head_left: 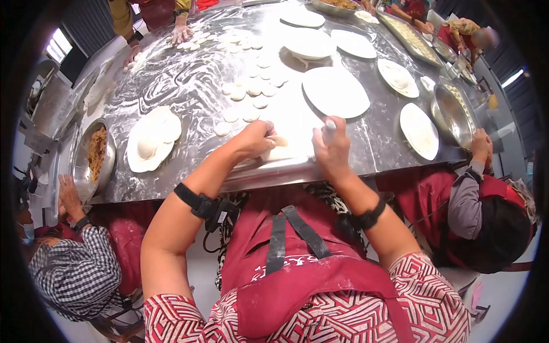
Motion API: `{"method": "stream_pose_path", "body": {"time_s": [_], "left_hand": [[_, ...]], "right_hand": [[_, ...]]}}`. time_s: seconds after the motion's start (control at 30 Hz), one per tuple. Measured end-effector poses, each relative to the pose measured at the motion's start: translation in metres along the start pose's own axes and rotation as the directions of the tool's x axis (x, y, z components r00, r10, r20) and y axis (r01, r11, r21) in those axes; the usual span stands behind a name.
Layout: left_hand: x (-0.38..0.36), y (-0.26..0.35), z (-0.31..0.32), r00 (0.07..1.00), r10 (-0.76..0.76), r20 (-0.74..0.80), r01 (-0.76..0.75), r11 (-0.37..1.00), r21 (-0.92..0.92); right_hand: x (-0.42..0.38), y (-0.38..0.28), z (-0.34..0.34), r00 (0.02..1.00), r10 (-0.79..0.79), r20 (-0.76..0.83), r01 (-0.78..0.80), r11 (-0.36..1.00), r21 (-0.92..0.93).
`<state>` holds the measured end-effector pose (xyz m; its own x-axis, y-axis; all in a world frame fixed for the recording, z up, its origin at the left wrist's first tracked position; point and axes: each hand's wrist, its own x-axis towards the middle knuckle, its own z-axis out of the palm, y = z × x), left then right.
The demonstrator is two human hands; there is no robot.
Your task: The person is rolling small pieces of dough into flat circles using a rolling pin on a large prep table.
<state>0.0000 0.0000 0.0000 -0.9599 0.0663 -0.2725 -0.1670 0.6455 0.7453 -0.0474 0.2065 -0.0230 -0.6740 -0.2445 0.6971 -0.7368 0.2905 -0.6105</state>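
Observation:
At the near edge of the floured metal table, my left hand (260, 139) is closed on a small piece of dough (278, 140). To its right, my right hand (331, 143) is wrapped round a short rod-like tool (329, 127), whose upper end shows above the fingers. Between the hands the tabletop is overexposed, so the dough's edge and the tool's lower end are hard to make out. Several flattened dough rounds (261, 102) lie just beyond my left hand. A white plate (335, 92) stands beyond my right hand.
A plate of stacked wrappers (137, 159) and a metal bowl of filling (110, 171) stand at the left. More plates (419, 131) and a large bowl (456, 114) are at the right. Co-workers sit at both sides; another person's hands (182, 33) touch the far side.

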Motion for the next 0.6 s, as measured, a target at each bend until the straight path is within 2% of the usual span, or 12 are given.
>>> {"method": "stream_pose_path", "body": {"time_s": [0.07,0.1,0.13,0.17,0.2,0.3,0.43,0.47,0.53,0.6], "left_hand": [[-0.004,0.001,0.008,1.000,0.020,-0.010,-0.020,1.000,-0.012],[0.005,0.000,-0.036,0.994,0.057,-0.093,-0.042,0.986,0.159],[0.009,0.000,-0.027,0.990,0.076,-0.115,-0.057,0.985,0.161],[0.012,0.000,-0.015,0.986,0.096,-0.135,-0.074,0.985,0.154],[0.011,0.004,-0.005,0.994,0.043,-0.098,-0.032,0.993,0.114],[0.011,0.000,-0.003,0.995,0.089,0.043,-0.092,0.992,0.091],[0.004,-0.012,-0.006,0.999,-0.010,-0.034,0.006,0.995,-0.101],[0.001,-0.013,-0.005,1.000,0.004,-0.026,-0.006,0.998,-0.065],[-0.008,-0.004,-0.008,0.999,0.034,-0.006,-0.034,0.999,0.016],[-0.003,-0.006,-0.009,0.996,0.019,-0.083,-0.017,1.000,0.018]], "right_hand": [[0.017,0.009,0.011,0.996,-0.032,0.081,0.042,0.991,-0.128],[0.052,0.013,0.060,0.996,-0.024,-0.083,0.022,0.999,-0.025],[0.056,0.012,0.061,0.998,0.003,-0.070,-0.003,1.000,-0.008],[0.055,0.011,0.056,0.998,0.030,-0.050,-0.030,1.000,0.001],[0.046,0.010,0.045,0.998,0.054,-0.025,-0.054,0.998,-0.018],[0.019,0.002,0.019,0.996,0.083,-0.022,-0.083,0.996,-0.022],[-0.008,-0.019,-0.005,0.994,0.106,-0.037,-0.104,0.994,0.043],[-0.010,-0.020,-0.005,0.991,0.130,-0.039,-0.127,0.989,0.071],[0.013,-0.004,0.015,0.998,0.046,-0.033,-0.046,0.999,0.000],[0.041,0.013,0.043,1.000,0.004,-0.031,-0.005,1.000,-0.014]]}}
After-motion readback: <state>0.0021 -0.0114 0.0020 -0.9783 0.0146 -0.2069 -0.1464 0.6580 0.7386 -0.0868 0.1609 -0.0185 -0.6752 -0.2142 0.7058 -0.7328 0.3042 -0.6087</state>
